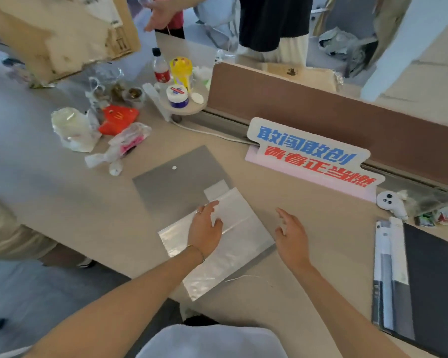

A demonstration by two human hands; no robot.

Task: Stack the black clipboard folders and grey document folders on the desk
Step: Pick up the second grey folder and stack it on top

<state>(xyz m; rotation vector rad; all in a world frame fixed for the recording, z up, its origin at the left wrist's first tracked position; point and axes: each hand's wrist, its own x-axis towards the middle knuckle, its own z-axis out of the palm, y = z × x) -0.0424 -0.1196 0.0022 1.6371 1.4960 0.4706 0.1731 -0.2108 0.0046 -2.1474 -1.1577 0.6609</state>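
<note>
**Left palm flat on the wrapped folder, right hand open beside it**

Pressing rather than gripping, the left hand lies palm-down with fingers spread on a grey document folder that is in a clear, glossy plastic sleeve; nothing is pinched. The right hand hangs open just right of that folder, fingers loosely apart, holding nothing.

Places below are given from the wrapped folder. The desk — pale beige, wide — carries everything. Well to the right, at the desk's edge, lies a pile of black clipboard folders, matt and dark, with white and grey label strips along its left side. Touching the wrapped folder's far corner and partly under it lies a second grey folder, bare, flat and mid-grey, with a small white stud near its far edge. Beyond and to the right stands a sign with blue and red characters, against a brown partition. Far to the left sits a red carton among crumpled plastic bags — and at the far right a small white plush toy.
</note>
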